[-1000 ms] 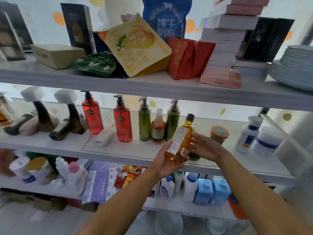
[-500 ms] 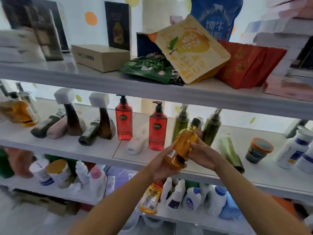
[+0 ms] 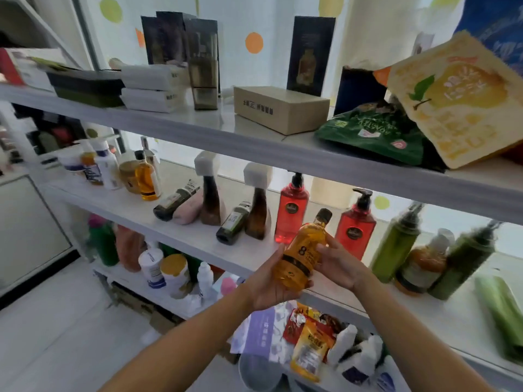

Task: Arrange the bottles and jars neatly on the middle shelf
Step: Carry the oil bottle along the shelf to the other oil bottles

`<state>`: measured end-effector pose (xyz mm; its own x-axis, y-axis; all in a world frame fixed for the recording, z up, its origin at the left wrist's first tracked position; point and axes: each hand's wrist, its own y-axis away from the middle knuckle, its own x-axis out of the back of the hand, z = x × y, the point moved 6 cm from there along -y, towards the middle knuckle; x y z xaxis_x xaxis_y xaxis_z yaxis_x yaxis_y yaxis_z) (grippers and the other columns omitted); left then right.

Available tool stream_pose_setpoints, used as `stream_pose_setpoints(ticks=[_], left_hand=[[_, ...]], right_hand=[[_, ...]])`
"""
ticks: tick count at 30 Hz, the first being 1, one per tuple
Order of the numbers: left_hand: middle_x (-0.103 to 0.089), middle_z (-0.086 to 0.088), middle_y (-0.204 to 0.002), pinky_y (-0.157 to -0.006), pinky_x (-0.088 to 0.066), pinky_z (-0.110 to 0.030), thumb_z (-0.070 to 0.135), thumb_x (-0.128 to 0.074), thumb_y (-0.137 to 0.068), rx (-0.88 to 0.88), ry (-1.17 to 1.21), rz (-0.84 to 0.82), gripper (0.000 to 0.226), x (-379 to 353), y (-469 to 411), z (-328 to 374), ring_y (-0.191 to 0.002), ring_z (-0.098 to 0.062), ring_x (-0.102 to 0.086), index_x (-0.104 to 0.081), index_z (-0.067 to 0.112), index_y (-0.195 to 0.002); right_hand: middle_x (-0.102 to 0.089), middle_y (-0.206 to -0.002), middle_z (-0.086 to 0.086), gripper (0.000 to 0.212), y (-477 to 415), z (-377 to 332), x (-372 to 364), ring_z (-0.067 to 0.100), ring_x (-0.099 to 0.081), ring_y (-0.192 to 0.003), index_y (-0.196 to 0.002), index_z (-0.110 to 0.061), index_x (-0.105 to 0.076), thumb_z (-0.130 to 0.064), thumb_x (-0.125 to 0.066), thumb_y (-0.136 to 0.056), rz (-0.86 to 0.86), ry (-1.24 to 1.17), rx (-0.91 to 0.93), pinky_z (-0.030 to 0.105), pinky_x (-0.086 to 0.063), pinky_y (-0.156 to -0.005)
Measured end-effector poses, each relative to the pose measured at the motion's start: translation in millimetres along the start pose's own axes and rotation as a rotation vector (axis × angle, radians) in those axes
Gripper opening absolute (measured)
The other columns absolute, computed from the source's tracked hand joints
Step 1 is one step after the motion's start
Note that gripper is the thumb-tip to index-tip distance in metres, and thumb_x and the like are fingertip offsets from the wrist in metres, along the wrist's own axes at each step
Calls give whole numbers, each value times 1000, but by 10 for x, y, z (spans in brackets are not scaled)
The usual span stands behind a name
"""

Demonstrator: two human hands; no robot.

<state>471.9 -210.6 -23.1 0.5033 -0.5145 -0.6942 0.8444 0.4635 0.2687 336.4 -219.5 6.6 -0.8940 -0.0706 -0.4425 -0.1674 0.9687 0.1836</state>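
Middle shelf [image 3: 181,230], w/ two red pump bottles [image 3: 291,207] upright at centre: a person holds a tilted amber bottle [image 3: 300,258] out in front of the shelf edge, just before the red pair, not yet set down. Left hand [image 3: 268,281] cups the base from below; right hand [image 3: 339,264] curls round the upper body below the dark cap [image 3: 324,216]. Best approach, prob.: tip it upright w/ label out, keep the base hand under till it stands, seat it by the golden bottle [image 3: 145,179] at far left.
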Motion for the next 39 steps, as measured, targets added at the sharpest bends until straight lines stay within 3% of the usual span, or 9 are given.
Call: stream_pose_setpoints(ticks=[3, 7, 20, 23, 26, 30, 34, 37, 39], left_hand=[[-61, -12, -122, -96, -50, -43, 59, -77, -62, -19, -321, 110, 77, 263, 193, 262, -116, -30, -58, -53, 19, -123], [-63, -11, -115, -92, -53, -42, 36, -71, -80, -44, -483, 87, 45, 741, 357, 676, -103, -25, -64, -54, 17, -117], [-64, -9, -115, -93, -53, -43, 46, -83, -60, -66, -452, 30, 85, 1967, 1220, 1758, -107, -27, -63, -48, 15, -130], [-62, -10, -120, -94, -52, -45, 38, -78, -74, -67, -398, 81, 70, 2187, 1433, 1889, -108, -27, -62, -46, 15, -132], [-62, -10, -117, -91, -54, -42, 24, -64, -89, -86, -389, 91, 38, 2414, 1599, 2107, -105, -24, -63, -50, 18, -124], [-62, -12, -116, -99, -48, -50, 32, -70, -81, -125, -363, 74, 58, 2696, 1725, 2332, -108, -29, -61, -49, 10, -130], [-65, -10, -111, -92, -52, -44, 34, -74, -76, -124, -316, 125, 64, 3185, 1787, 2556, -102, -26, -63, -51, 7, -129], [-63, -14, -118, -93, -53, -46, 30, -71, -82, -127, -317, 137, 57, 3548, 1816, 2843, -107, -30, -62, -51, 7, -130], [-63, -15, -121, -96, -50, -48, 28, -65, -87, -119, -301, 140, 46, 3760, 1804, 3037, -113, -33, -60, -53, 8, -127]], right_hand=[[-60, -120, 15, 116, -292, 108, -162, 30, -61, -108, -136, -15, -42, -31, -96, -35, 93, 80, 2, 35, -56, -76], [-63, -113, 14, 109, -718, 246, -558, 30, -62, -103, -123, -13, -52, -40, -96, -27, 181, 127, 57, 35, -56, -75], [-53, -130, 21, 109, -1870, 588, -2016, 40, -54, -118, -136, -18, -41, -36, -94, -43, 100, 36, 63, 49, -52, -90], [-52, -129, 19, 114, -2076, 626, -2294, 40, -54, -118, -132, -21, -43, -38, -96, -33, 119, 83, 42, 48, -51, -91], [-57, -117, 15, 111, -2276, 621, -2560, 31, -60, -105, -125, -20, -48, -37, -96, -27, 145, 105, 72, 36, -56, -75], [-61, -111, 14, 107, -2587, 645, -2844, 27, -66, -96, -126, -15, -49, -36, -96, -32, 145, 130, 73, 33, -56, -71], [-57, -122, 17, 115, -2996, 772, -3106, 33, -59, -109, -133, -16, -42, -42, -95, -34, 211, 221, 51, 39, -52, -81], [-56, -121, 16, 87, -3340, 868, -3314, 34, -57, -108, -131, -18, -42, -29, -83, -56, 268, 148, 21, 42, -52, -79], [-57, -121, 15, 74, -3579, 905, -3404, 35, -56, -110, -132, -15, -43, -24, -73, -65, 311, 128, 25, 47, -50, -88]])
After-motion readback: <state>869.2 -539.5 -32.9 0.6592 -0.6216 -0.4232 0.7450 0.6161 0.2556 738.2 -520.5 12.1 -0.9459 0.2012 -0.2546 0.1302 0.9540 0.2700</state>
